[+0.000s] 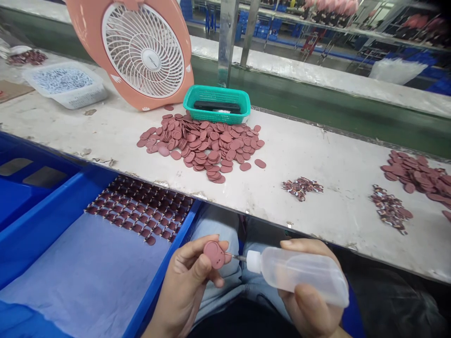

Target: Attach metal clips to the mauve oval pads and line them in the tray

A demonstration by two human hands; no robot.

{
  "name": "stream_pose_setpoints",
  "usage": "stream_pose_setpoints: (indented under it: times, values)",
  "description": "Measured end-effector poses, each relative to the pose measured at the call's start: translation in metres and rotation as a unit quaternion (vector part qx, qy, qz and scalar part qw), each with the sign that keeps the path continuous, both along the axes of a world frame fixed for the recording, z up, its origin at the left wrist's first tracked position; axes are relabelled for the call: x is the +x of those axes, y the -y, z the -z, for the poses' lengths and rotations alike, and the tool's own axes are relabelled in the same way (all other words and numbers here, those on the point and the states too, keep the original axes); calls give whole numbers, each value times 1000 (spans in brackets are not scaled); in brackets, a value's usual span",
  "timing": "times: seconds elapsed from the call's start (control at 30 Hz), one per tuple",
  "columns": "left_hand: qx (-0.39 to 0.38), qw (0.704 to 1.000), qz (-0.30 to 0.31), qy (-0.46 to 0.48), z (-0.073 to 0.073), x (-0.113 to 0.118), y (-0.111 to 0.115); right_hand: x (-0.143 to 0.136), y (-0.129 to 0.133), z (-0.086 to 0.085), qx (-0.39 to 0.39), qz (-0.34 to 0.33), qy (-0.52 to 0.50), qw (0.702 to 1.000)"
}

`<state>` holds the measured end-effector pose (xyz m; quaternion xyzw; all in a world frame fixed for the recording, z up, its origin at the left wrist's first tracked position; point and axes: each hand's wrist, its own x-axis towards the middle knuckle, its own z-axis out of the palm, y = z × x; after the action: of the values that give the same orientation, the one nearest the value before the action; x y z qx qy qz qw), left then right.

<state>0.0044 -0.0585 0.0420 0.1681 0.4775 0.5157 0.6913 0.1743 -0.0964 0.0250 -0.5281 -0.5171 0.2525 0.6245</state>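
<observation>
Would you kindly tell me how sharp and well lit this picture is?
Head view: the translucent plastic bottle reads fairly clearly; head view: the pale flat tabletop is brightly lit; head view: distant pink bundles look soft, and the top right corner darkens.

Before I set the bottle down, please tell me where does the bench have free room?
The bench is bare between the large disc pile and the right-hand disc pile, behind the left cluster of parts. Another patch, partly worn, lies between the white basket and the large disc pile. It is crowded before the green basket and towards the right end.
</observation>
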Motion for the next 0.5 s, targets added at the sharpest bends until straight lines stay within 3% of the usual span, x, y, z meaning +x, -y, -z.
stream_pose_setpoints:
  times: [0.37,0.5]
  values:
    - [-7,1000,-1,-14,0,0,2,1,-4,-4,-6,-23,-35,999]
    - [-11,999,-14,-29,0,3,0,0,-12,0,-61,-69,-170,981]
